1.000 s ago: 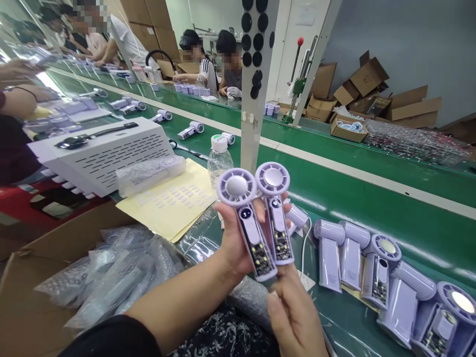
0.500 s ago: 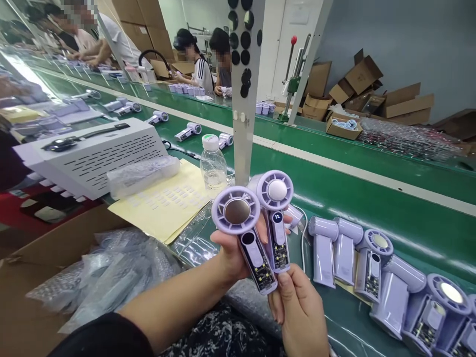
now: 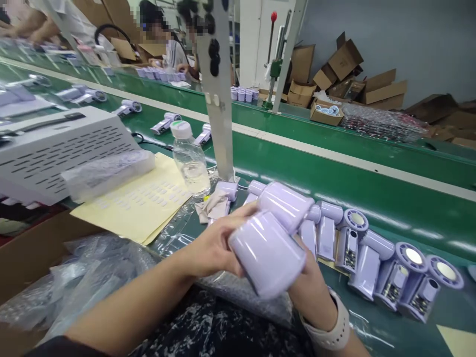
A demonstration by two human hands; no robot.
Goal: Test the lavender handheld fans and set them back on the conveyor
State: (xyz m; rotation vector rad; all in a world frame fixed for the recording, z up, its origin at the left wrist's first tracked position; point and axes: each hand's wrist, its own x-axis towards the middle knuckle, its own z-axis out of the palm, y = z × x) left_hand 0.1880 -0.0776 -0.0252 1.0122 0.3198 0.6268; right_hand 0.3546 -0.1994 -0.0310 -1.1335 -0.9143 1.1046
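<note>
The clear plastic bottle with a white cap stands upright on the dark green counter, just left of a pale metal post. Nearer the camera and to the right of the bottle, the two lilac plastic handheld fans are held up above the counter, one behind the other. Their smooth, rounded backs face the camera and overlap, and their handles are hidden.

The left hand comes in from the left with its grip closed around the fans, the fingers behind and the thumb side against the nearer one. The right hand, a pale strap on its wrist, is at their right side; its fingers are mostly hidden, so how wide its grip is cannot be told.

Right of the bottle, beyond the hands, a row of lilac fans lies on the counter, some with round grilles and exposed circuit boards facing up. A crumpled beige tissue is near the bottle's base. Left of the bottle are yellow paper sheets bearing small pale labels, a roll of translucent wrap and a white slotted metal box. Nearer the camera on that side, an open cardboard carton holds clear bubble bags. Well beyond the bottle, a person sits near small lilac cups.
</note>
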